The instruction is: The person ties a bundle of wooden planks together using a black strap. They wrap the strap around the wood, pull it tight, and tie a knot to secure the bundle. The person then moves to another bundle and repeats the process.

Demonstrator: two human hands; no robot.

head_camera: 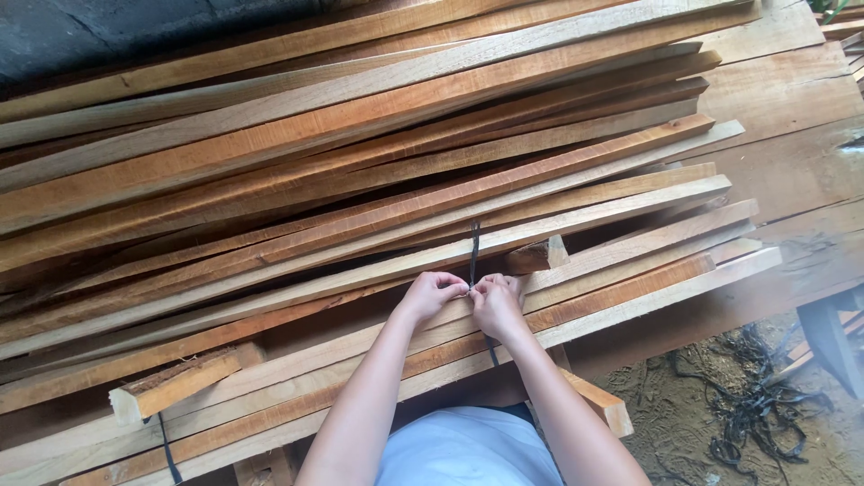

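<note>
At frame centre I'm knotting the black strap (pixel 474 247) around the bundled wood slats (pixel 360 261); left hand (pixel 430 295) and right hand (pixel 496 304) pinch its ends. Next, I'd judge, calls for cinching tight.

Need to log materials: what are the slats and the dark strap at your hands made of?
Slats: raw sawn wood, unfinished, grain and rough ends showing. Strap: thin, black, flexible, probably plastic or rubber; both hands, left and right, pinch it.
</note>
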